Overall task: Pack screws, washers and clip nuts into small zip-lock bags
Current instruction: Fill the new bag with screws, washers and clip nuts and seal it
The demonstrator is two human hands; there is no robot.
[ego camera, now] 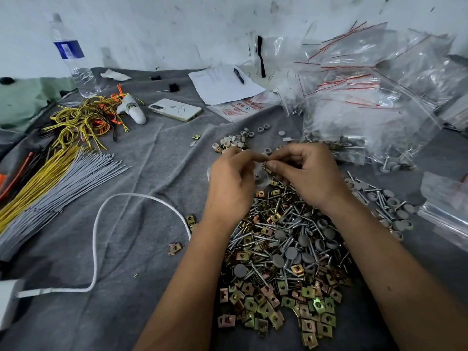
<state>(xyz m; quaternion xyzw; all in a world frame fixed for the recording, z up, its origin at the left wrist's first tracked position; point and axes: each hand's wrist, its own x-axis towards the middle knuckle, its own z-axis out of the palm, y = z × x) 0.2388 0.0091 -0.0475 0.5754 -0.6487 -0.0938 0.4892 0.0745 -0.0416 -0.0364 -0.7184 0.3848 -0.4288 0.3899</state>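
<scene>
Working over grey cloth [141,224], 2 bare hands meeting just above far edge of hardware pile [283,262]. Right hand [307,173] pinching a brass clip nut [266,166] between thumb and curled fingers, nut sitting at the gap between both hands. Left hand [231,181] curling fingers around a small clear bag [260,177], bag showing only partly below the fingers, mostly hidden; nut touching or just at bag mouth, cannot tell which. Pile lying right under both forearms: screws, grey round caps, square clip nuts mixed, nuts thickest at near end. Stack of filled bags [359,117] with red zip lines sitting well to the right and behind right hand. Loose grey caps [238,141] scattering just beyond the fingertips. White cord [106,224] looping left of left forearm. Phone [175,109], paper with pen [222,84], water bottle [72,59] and wire bundles [63,173] lying further left and back.
</scene>
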